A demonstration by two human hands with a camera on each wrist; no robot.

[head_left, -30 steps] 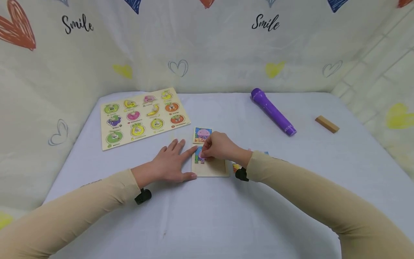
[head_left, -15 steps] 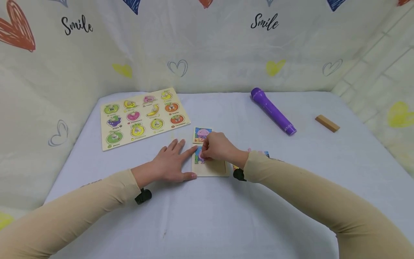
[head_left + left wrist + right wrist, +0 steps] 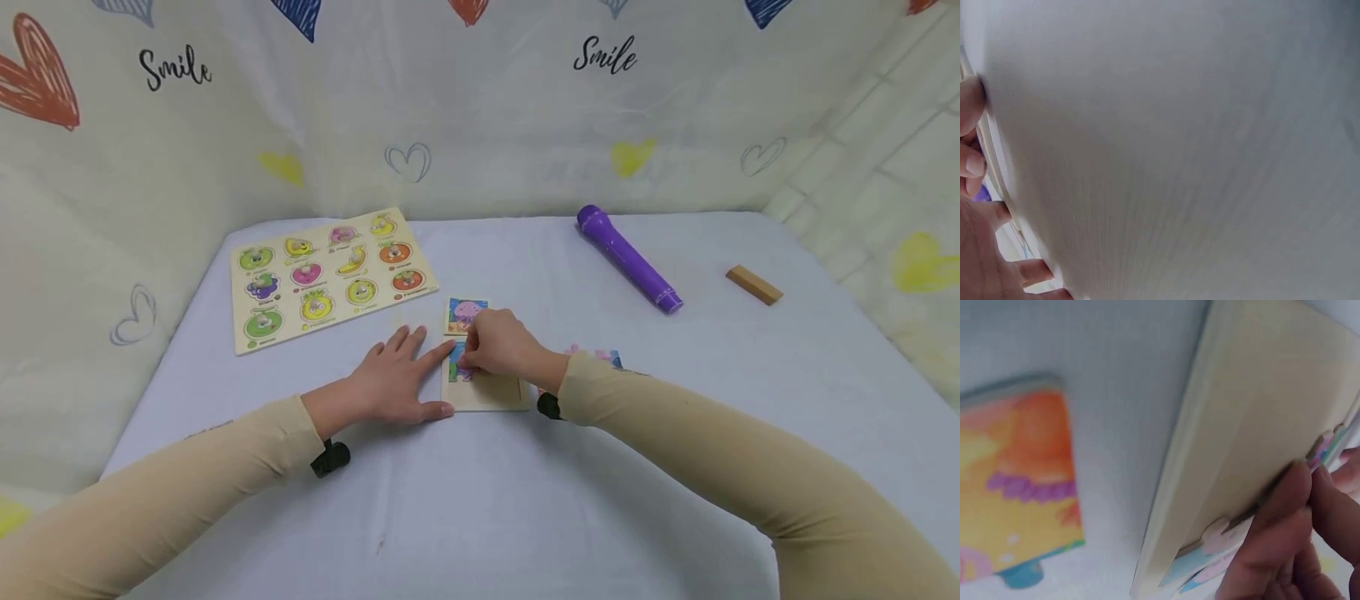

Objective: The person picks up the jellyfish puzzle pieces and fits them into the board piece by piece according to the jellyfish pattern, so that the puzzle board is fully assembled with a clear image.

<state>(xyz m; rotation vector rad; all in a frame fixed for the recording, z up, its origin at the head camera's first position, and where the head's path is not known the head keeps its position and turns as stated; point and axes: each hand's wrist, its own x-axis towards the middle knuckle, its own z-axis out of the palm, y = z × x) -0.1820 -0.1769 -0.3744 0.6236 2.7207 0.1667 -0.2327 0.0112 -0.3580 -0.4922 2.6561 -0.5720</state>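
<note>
A small beige wooden puzzle tray [image 3: 487, 400] lies mid-table, with a pink-and-blue puzzle piece [image 3: 456, 372] at its upper left. My left hand [image 3: 393, 379] rests with fingers spread, index finger and thumb touching the tray's left edge. Over the tray, my right hand [image 3: 504, 343] pinches the piece between thumb and index finger, partly covering it. In the right wrist view, the pinched piece [image 3: 1321, 450] shows at those fingertips, and light-blue and pink pieces [image 3: 1200, 565] sit along the tray's far side. A purple creature picture [image 3: 467, 312] is just above the tray.
Loose puzzle pieces [image 3: 609, 357] lie right of the tray, partly behind the right sleeve; an orange-yellow one [image 3: 1022, 481] shows in the right wrist view. A fruit puzzle board [image 3: 330, 320] is at the back left. A purple microphone-shaped toy [image 3: 630, 260] and wooden block [image 3: 754, 285] lie right.
My right hand and forearm have shifted slightly left, and the fingers cover more of the piece. More of the loose pieces shows past the sleeve. The left hand stays put.
</note>
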